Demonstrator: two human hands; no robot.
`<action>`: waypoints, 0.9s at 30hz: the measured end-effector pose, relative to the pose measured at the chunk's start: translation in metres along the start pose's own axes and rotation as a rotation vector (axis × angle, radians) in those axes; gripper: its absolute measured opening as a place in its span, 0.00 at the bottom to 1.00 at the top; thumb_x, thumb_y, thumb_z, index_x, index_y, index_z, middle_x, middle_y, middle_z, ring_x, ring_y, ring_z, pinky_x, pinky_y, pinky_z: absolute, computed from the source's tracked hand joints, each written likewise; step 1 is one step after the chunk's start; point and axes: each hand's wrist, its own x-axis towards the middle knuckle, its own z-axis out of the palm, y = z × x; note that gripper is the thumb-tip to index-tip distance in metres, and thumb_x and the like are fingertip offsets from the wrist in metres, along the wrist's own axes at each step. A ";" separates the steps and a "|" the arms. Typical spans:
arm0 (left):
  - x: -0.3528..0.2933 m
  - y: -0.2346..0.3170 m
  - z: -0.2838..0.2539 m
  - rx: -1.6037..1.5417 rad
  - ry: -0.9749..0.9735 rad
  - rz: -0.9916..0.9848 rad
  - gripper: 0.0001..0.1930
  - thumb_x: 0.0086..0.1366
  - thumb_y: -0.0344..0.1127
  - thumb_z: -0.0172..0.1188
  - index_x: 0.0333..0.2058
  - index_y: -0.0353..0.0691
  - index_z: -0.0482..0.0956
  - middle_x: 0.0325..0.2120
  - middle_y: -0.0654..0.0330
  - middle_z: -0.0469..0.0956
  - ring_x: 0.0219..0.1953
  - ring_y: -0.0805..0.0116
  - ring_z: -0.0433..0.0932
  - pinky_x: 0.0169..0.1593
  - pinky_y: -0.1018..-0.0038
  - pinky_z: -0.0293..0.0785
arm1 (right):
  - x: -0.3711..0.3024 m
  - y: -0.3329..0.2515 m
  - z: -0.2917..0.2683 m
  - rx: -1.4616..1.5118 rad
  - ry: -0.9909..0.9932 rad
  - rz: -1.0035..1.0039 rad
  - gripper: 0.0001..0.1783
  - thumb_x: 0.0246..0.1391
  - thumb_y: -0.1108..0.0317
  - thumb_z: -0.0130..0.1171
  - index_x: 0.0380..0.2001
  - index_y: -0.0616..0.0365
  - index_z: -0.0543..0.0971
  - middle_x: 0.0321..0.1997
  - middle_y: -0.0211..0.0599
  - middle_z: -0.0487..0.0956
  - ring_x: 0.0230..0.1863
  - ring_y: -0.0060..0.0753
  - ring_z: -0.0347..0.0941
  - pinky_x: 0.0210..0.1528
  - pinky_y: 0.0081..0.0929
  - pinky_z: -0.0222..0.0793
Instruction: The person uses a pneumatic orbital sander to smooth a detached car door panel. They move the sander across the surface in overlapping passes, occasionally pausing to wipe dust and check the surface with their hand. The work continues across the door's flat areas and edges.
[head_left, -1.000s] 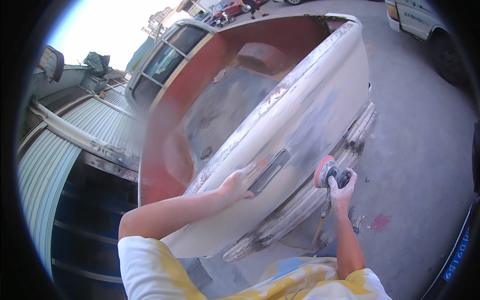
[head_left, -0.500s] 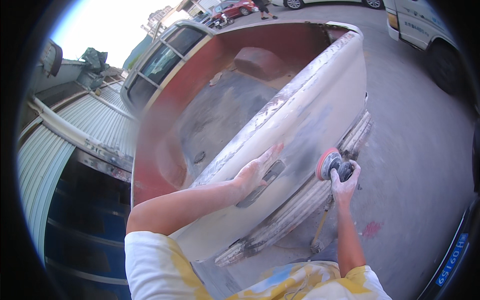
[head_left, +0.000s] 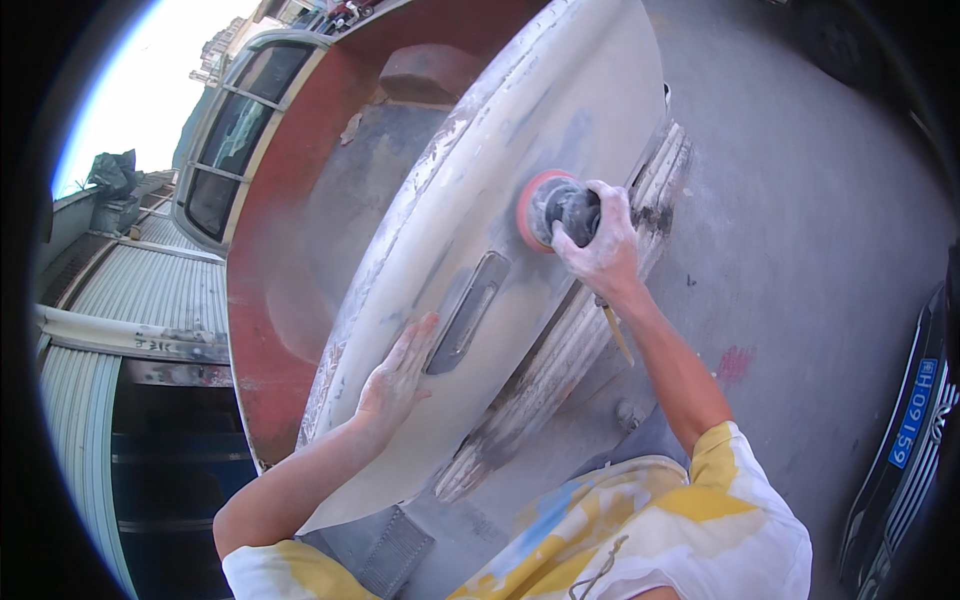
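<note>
A round orbital sander (head_left: 545, 208) with a dark dusty body and a pink-red pad rests against the pale tailgate (head_left: 560, 110) of a pickup truck. Wrapped around the sander's body is my right hand (head_left: 605, 245), coated in white dust. My left hand (head_left: 395, 375) lies flat on the tailgate, fingers stretched, just left of the recessed handle (head_left: 468, 312). Bare and grey-blue patches show through the tailgate's coating. A yellowish hose (head_left: 617, 335) hangs below my right wrist.
Beyond the tailgate lies the dusty truck bed (head_left: 360, 170) with red walls (head_left: 285, 230). A scuffed bumper (head_left: 530, 400) juts out below. At the right stands a dark car (head_left: 905, 450); at the left, a building with a corrugated shutter (head_left: 80, 450).
The sander in my right hand has gone left and up, onto the tailgate's face. My left hand has slid down and left along the tailgate. The whole view has shifted.
</note>
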 end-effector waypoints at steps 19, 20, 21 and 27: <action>0.004 -0.002 -0.009 -0.279 0.035 0.007 0.51 0.64 0.69 0.50 0.69 0.24 0.56 0.73 0.47 0.53 0.76 0.54 0.47 0.78 0.59 0.38 | -0.006 0.001 0.018 -0.074 -0.067 -0.070 0.33 0.44 0.63 0.69 0.55 0.55 0.71 0.46 0.46 0.73 0.42 0.55 0.77 0.43 0.45 0.77; 0.005 -0.002 -0.013 -0.504 0.195 -0.063 0.48 0.65 0.65 0.53 0.67 0.25 0.59 0.70 0.44 0.58 0.74 0.53 0.53 0.76 0.59 0.44 | -0.006 -0.002 0.015 -0.045 -0.039 0.024 0.32 0.45 0.63 0.69 0.55 0.56 0.70 0.46 0.46 0.73 0.43 0.55 0.77 0.45 0.44 0.76; 0.008 -0.001 -0.020 -0.716 0.293 -0.108 0.45 0.65 0.61 0.56 0.66 0.25 0.62 0.67 0.42 0.63 0.72 0.51 0.58 0.75 0.58 0.50 | -0.004 -0.006 0.013 -0.017 0.005 0.165 0.32 0.46 0.63 0.69 0.55 0.57 0.70 0.46 0.47 0.73 0.44 0.55 0.76 0.47 0.44 0.76; 0.032 0.008 -0.061 -1.678 0.421 -0.405 0.36 0.62 0.47 0.67 0.59 0.23 0.69 0.53 0.37 0.77 0.57 0.46 0.76 0.62 0.56 0.70 | -0.026 -0.061 0.033 0.406 0.232 0.501 0.31 0.52 0.64 0.69 0.55 0.65 0.68 0.47 0.49 0.72 0.49 0.41 0.72 0.55 0.36 0.69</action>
